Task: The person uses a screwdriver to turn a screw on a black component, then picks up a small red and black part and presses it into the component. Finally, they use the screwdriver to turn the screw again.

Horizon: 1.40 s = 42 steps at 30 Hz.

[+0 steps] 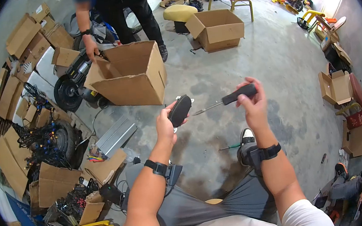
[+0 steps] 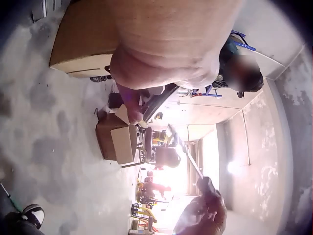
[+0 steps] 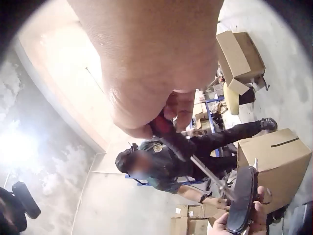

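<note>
- Head view: just in front of the large cardboard box, I see the left hand curled round a dark oval cover. The right hand grips a screwdriver by its black handle.
- Left wrist view: beside the box, the screwdriver's long axis slants from the right hand towards the cover.
- Right wrist view: in front of the box, the tip points at the cover's edge. I judge the cover light, stiff and smooth, best held by its rim.
</note>
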Each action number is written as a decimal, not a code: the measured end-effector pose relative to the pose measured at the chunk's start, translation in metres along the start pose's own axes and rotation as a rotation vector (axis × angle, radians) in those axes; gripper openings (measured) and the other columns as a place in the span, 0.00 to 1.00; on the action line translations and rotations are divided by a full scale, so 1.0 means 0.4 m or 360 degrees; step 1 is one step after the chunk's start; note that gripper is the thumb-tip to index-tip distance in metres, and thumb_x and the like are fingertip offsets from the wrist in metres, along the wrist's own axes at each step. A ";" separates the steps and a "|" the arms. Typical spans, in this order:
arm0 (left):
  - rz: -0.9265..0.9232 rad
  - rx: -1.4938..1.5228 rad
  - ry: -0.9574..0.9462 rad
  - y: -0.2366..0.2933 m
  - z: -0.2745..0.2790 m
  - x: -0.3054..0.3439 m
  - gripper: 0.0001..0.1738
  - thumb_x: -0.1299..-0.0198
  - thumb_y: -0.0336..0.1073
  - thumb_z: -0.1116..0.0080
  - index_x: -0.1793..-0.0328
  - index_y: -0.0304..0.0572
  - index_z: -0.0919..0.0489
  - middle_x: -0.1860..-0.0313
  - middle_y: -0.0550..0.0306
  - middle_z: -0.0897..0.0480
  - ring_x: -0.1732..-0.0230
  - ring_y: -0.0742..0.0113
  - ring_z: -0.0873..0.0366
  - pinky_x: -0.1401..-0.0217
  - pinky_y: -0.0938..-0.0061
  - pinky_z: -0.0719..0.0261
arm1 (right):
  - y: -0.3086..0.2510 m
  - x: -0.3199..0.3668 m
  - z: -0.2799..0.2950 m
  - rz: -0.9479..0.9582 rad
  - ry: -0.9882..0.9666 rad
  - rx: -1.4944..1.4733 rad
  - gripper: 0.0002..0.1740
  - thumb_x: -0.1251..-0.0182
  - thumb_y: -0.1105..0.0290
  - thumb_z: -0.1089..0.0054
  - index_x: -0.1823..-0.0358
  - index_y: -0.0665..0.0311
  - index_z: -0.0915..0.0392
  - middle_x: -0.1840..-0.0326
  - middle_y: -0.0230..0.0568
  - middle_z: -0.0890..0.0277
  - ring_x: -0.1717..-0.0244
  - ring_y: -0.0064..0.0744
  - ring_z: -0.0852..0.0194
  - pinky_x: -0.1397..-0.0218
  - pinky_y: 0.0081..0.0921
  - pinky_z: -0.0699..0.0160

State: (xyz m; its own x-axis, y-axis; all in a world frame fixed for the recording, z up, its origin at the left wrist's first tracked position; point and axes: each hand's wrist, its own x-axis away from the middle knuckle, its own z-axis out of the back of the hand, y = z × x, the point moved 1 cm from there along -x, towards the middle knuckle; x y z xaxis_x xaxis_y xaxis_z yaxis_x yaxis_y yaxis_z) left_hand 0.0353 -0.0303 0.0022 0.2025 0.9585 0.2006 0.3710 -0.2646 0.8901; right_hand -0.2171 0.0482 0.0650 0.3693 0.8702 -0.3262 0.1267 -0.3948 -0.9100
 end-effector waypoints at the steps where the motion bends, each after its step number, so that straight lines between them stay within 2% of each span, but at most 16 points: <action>1: 0.0040 0.0146 -0.0019 0.013 -0.008 0.008 0.28 0.33 0.39 0.67 0.35 0.29 0.26 0.50 0.41 0.16 0.58 0.53 0.14 0.60 0.67 0.13 | -0.009 -0.004 0.010 0.0077 0.0092 0.0034 0.27 0.38 0.79 0.43 0.36 0.67 0.36 0.49 0.40 0.27 0.52 0.26 0.27 0.59 0.23 0.21; 2: 0.0081 0.0290 -0.0040 0.019 -0.011 0.014 0.28 0.32 0.38 0.67 0.35 0.28 0.26 0.49 0.41 0.17 0.57 0.53 0.14 0.60 0.69 0.13 | -0.009 -0.008 0.017 0.0077 0.0091 0.0032 0.27 0.38 0.79 0.43 0.36 0.67 0.36 0.49 0.40 0.27 0.52 0.26 0.27 0.59 0.23 0.21; 3: 0.0082 0.0289 -0.0039 0.021 -0.010 0.015 0.28 0.32 0.38 0.67 0.35 0.28 0.26 0.49 0.41 0.17 0.57 0.53 0.14 0.60 0.69 0.13 | -0.010 -0.013 0.027 0.0132 0.0237 0.0032 0.26 0.37 0.79 0.44 0.37 0.67 0.36 0.50 0.40 0.27 0.52 0.26 0.28 0.58 0.23 0.22; 5: 0.0133 0.0305 -0.0092 0.022 -0.010 0.014 0.29 0.31 0.41 0.68 0.32 0.33 0.28 0.43 0.44 0.18 0.53 0.49 0.15 0.56 0.64 0.15 | -0.009 -0.017 0.037 0.0192 0.0466 0.0135 0.22 0.34 0.77 0.47 0.39 0.66 0.36 0.52 0.39 0.28 0.51 0.25 0.29 0.54 0.23 0.24; 9: 0.0105 0.0210 -0.0107 0.024 -0.022 0.021 0.28 0.31 0.41 0.67 0.32 0.32 0.28 0.43 0.43 0.18 0.53 0.48 0.15 0.56 0.64 0.14 | 0.029 -0.015 0.050 0.0164 0.0507 0.0270 0.22 0.34 0.77 0.46 0.39 0.66 0.36 0.53 0.37 0.28 0.51 0.24 0.29 0.50 0.22 0.26; 11: 0.0057 0.0175 -0.0179 0.021 -0.021 0.020 0.28 0.31 0.40 0.65 0.32 0.29 0.28 0.43 0.42 0.18 0.52 0.48 0.15 0.56 0.65 0.14 | 0.031 -0.014 0.032 0.0004 0.0331 0.0378 0.22 0.33 0.76 0.45 0.38 0.66 0.36 0.53 0.36 0.28 0.51 0.23 0.30 0.49 0.21 0.27; 14: 0.0034 0.0140 -0.0235 0.017 -0.024 0.017 0.28 0.33 0.38 0.64 0.34 0.25 0.29 0.45 0.39 0.18 0.53 0.47 0.15 0.57 0.65 0.13 | 0.026 -0.005 0.011 0.0019 0.0296 0.0386 0.22 0.32 0.76 0.43 0.38 0.65 0.36 0.53 0.35 0.28 0.52 0.22 0.30 0.50 0.21 0.26; 16: 0.0021 0.0104 -0.0233 0.016 -0.025 0.018 0.28 0.33 0.38 0.64 0.34 0.24 0.29 0.45 0.39 0.18 0.53 0.47 0.15 0.57 0.64 0.13 | 0.021 -0.004 0.003 0.0027 0.0293 0.0415 0.23 0.31 0.75 0.42 0.38 0.65 0.37 0.52 0.36 0.29 0.52 0.22 0.30 0.50 0.21 0.26; 18: 0.0008 0.0068 -0.0232 0.016 -0.025 0.021 0.28 0.34 0.37 0.64 0.35 0.22 0.29 0.46 0.38 0.18 0.54 0.47 0.15 0.57 0.64 0.13 | 0.017 -0.004 0.000 0.0151 0.0377 0.0385 0.23 0.30 0.73 0.43 0.37 0.66 0.39 0.51 0.37 0.28 0.51 0.24 0.29 0.52 0.22 0.23; 22: -0.0008 0.0078 -0.0228 0.014 -0.025 0.022 0.29 0.36 0.36 0.64 0.35 0.21 0.29 0.47 0.36 0.18 0.55 0.46 0.14 0.57 0.63 0.12 | 0.025 -0.016 0.011 0.0190 0.0513 0.0309 0.22 0.28 0.73 0.44 0.37 0.67 0.41 0.48 0.42 0.27 0.49 0.26 0.28 0.53 0.24 0.18; 24: -0.0007 0.0099 -0.0235 0.015 -0.028 0.023 0.29 0.37 0.36 0.64 0.36 0.20 0.29 0.47 0.36 0.18 0.55 0.46 0.14 0.57 0.63 0.12 | 0.020 -0.020 0.015 0.0149 0.0560 0.0170 0.21 0.27 0.72 0.46 0.38 0.68 0.41 0.47 0.48 0.25 0.50 0.29 0.24 0.56 0.27 0.14; 26: -0.0030 0.0166 -0.0227 0.021 -0.036 0.027 0.29 0.39 0.33 0.64 0.37 0.16 0.29 0.52 0.34 0.17 0.60 0.51 0.14 0.60 0.67 0.11 | 0.018 -0.021 0.018 0.0092 0.0551 0.0071 0.21 0.26 0.71 0.46 0.39 0.69 0.41 0.47 0.50 0.24 0.51 0.30 0.22 0.56 0.27 0.13; 30: -0.0025 0.0033 -0.0228 0.015 -0.027 0.021 0.29 0.40 0.34 0.64 0.37 0.19 0.29 0.49 0.34 0.18 0.56 0.46 0.14 0.57 0.63 0.12 | 0.021 -0.018 0.013 -0.0004 0.0476 -0.0122 0.21 0.25 0.69 0.48 0.38 0.69 0.42 0.48 0.52 0.23 0.54 0.33 0.19 0.56 0.29 0.13; 36: -0.0110 -0.0167 -0.0205 -0.019 -0.017 0.011 0.27 0.42 0.30 0.62 0.38 0.21 0.26 0.51 0.37 0.17 0.57 0.53 0.14 0.55 0.65 0.12 | 0.025 -0.005 -0.012 -0.0052 0.0242 -0.0141 0.21 0.26 0.69 0.46 0.39 0.68 0.41 0.48 0.52 0.23 0.52 0.34 0.20 0.56 0.29 0.13; 38: -0.0267 -0.0225 -0.0246 -0.032 -0.014 0.010 0.27 0.44 0.24 0.57 0.36 0.24 0.27 0.50 0.43 0.17 0.55 0.59 0.15 0.52 0.67 0.13 | 0.027 0.002 -0.022 -0.0083 0.0203 -0.0145 0.21 0.26 0.69 0.45 0.39 0.68 0.41 0.48 0.52 0.24 0.51 0.34 0.20 0.56 0.29 0.13; 42: -0.0426 -0.0376 -0.0260 -0.039 -0.030 0.019 0.30 0.47 0.20 0.53 0.33 0.28 0.29 0.47 0.48 0.19 0.52 0.64 0.17 0.50 0.70 0.15 | 0.030 0.009 -0.033 -0.0121 0.0143 -0.0152 0.21 0.27 0.70 0.45 0.39 0.68 0.41 0.49 0.52 0.24 0.50 0.34 0.21 0.55 0.30 0.12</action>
State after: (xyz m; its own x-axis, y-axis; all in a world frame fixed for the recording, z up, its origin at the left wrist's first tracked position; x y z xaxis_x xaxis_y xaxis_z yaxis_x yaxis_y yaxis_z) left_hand 0.0202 -0.0175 -0.0054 0.2753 0.9559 -0.1024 0.2152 0.0425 0.9757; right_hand -0.2020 0.0428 0.0564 0.4358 0.8704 -0.2291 0.2427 -0.3587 -0.9014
